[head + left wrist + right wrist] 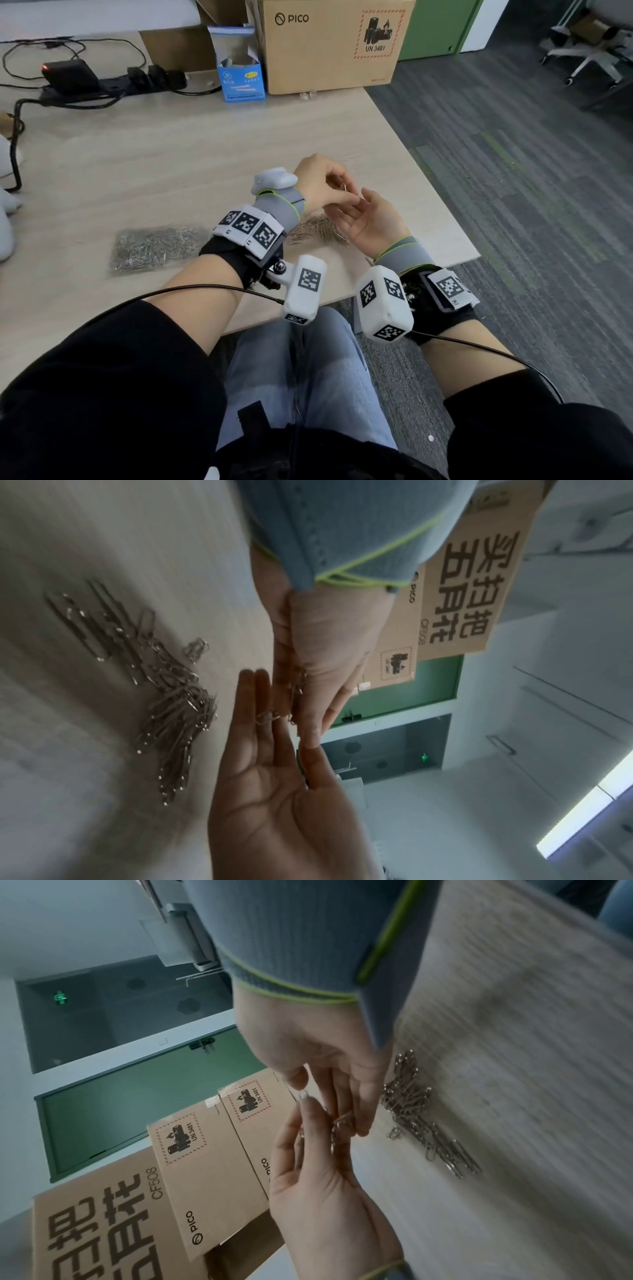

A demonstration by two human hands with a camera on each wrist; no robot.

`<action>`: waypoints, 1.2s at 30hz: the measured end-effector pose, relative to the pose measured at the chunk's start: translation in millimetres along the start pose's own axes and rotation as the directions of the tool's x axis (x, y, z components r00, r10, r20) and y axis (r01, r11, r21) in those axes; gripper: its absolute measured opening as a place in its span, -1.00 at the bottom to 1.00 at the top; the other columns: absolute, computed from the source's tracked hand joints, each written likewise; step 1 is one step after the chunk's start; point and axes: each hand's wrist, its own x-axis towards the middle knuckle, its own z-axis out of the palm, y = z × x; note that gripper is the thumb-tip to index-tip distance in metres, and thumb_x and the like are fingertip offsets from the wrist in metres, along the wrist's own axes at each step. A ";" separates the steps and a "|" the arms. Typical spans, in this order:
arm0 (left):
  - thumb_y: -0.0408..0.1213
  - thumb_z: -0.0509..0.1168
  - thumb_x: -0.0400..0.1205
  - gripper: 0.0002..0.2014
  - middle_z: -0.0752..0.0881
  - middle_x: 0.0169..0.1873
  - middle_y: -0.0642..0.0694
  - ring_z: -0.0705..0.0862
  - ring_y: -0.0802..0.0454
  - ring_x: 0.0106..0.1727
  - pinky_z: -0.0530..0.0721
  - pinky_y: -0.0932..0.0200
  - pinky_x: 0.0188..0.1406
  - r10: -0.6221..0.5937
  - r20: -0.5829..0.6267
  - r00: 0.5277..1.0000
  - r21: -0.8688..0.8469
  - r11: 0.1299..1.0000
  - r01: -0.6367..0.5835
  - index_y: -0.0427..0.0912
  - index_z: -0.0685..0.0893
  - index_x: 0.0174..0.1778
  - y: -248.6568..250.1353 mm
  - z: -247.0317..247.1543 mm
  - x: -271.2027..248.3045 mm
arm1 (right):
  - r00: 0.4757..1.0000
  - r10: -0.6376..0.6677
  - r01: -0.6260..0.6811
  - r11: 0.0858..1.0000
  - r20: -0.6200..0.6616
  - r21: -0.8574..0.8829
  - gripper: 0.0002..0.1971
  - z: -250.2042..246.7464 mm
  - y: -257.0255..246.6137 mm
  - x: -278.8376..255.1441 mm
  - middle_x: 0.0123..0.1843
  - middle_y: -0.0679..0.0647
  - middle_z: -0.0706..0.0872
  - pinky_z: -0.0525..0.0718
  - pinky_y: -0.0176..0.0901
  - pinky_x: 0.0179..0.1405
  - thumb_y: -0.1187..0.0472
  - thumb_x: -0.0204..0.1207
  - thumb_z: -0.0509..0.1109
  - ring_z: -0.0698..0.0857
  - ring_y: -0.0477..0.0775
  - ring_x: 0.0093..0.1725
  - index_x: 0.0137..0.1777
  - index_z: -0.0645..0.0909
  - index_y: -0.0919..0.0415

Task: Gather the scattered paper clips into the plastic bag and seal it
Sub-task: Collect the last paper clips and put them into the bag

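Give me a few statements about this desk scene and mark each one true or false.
1. The plastic bag lies on the table, with clips inside. True.
2. Loose clips lie piled beneath the hands. True.
3. The left hand rests flat on the bag. False: it is raised over the pile, pinching a paper clip.
4. The cardboard box reads SONY. False: it reads PICO.

Silver paper clips heaped beside filled plastic bag
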 end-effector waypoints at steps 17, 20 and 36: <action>0.14 0.48 0.33 -0.49 0.58 0.29 0.08 0.42 -0.05 0.38 0.30 0.08 0.17 -0.112 0.125 0.986 0.531 0.847 0.029 0.16 0.63 0.20 -11.0 21.6 -17.6 | 0.995 -0.064 0.076 0.986 -0.080 0.151 -0.70 -32.9 -17.1 -13.0 -0.36 0.40 0.77 0.78 -0.07 -0.29 0.33 0.69 0.05 0.80 0.28 -0.41 -0.10 0.54 0.51; 0.20 0.50 0.24 -0.49 0.53 0.26 0.12 0.37 -0.04 0.33 0.24 -0.01 0.14 -0.075 0.145 0.987 0.540 0.841 -0.016 0.16 0.65 0.07 -22.1 30.9 -21.4 | 0.994 -0.070 0.082 0.986 -0.083 0.144 -0.71 -34.0 -15.2 -15.1 -0.36 0.39 0.77 0.78 -0.07 -0.30 0.33 0.69 0.05 0.80 0.27 -0.41 -0.09 0.54 0.51; 0.14 0.56 0.20 -0.31 0.48 0.37 0.08 0.33 -0.10 0.39 0.31 -0.06 0.27 -0.136 0.174 0.975 0.579 0.815 0.011 0.18 0.59 0.27 -45.9 -12.0 -41.7 | 0.998 -0.025 0.031 0.993 -0.053 0.111 -0.72 -13.3 6.7 -9.5 -0.36 0.40 0.76 0.77 -0.06 -0.23 0.36 0.68 0.05 0.80 0.30 -0.41 -0.10 0.55 0.51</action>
